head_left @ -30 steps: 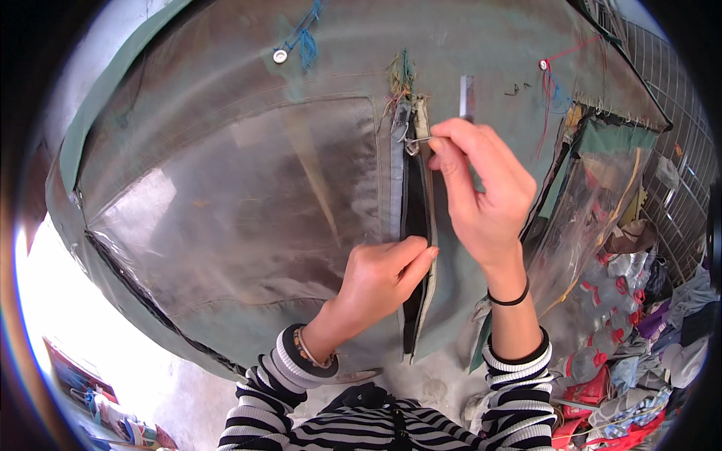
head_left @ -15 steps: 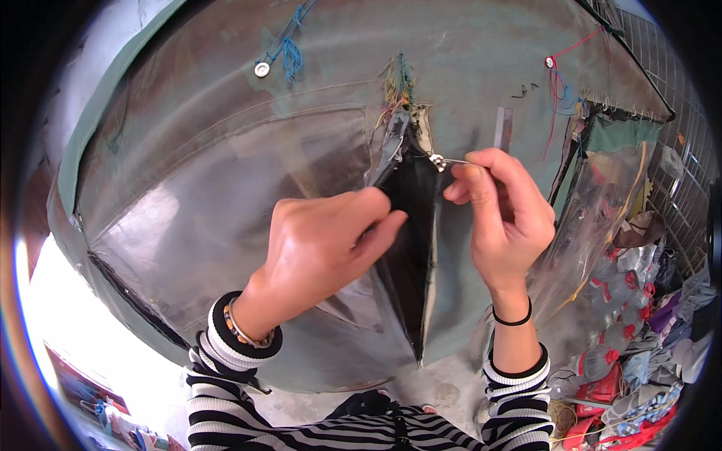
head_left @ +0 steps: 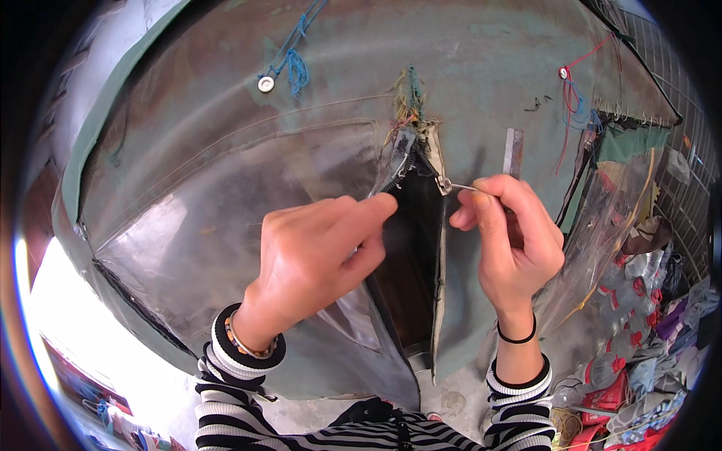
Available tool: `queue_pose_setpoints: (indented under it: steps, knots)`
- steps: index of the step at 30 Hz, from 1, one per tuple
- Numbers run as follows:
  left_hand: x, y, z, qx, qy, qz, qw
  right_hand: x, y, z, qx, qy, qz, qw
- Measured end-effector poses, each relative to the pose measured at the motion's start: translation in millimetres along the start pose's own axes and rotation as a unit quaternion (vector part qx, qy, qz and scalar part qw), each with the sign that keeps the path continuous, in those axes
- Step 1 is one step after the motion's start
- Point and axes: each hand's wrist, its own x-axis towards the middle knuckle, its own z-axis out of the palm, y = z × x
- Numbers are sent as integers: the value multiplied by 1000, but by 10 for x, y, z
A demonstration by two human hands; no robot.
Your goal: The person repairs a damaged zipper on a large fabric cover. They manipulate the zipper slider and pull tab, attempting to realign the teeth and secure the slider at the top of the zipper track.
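A green-grey cover (head_left: 481, 98) with a clear plastic window (head_left: 226, 203) spreads before me, split by an open zipper down its middle. On the split's right edge, near the top, sits a metal zipper slider (head_left: 444, 185). My right hand (head_left: 519, 233) pinches a thin metal rod or wire that reaches to this slider. My left hand (head_left: 320, 248) is closed at the split's left side, its fingertips on the dark zipper edge (head_left: 395, 183); its own fingers partly hide the grip. Frayed threads (head_left: 410, 105) hang above the zipper's top.
A flat metal strip (head_left: 513, 150) lies against the cover beyond my right hand. White buttons with blue cord (head_left: 297, 71) and red string (head_left: 564, 120) hang higher up. Plastic bottles (head_left: 605, 368) and cloth are heaped at right, beside a wire grid (head_left: 673, 83).
The cover appears slightly lower in view. My left hand has shifted a little left, away from my right hand, and the split gapes wider at the bottom. My right hand keeps its pinch at the slider.
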Motion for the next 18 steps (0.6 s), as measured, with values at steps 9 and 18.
queue_pose_setpoints:
  steps: [9, 18]
  knots:
    - [200, 1, 92, 62, 11, -49, 997, -61, -40, 108, -7, 14, 0, 1000]
    - [177, -223, 260, -243, 108, -125, 956, -179, -8, 123, 21, 97, 53, 994]
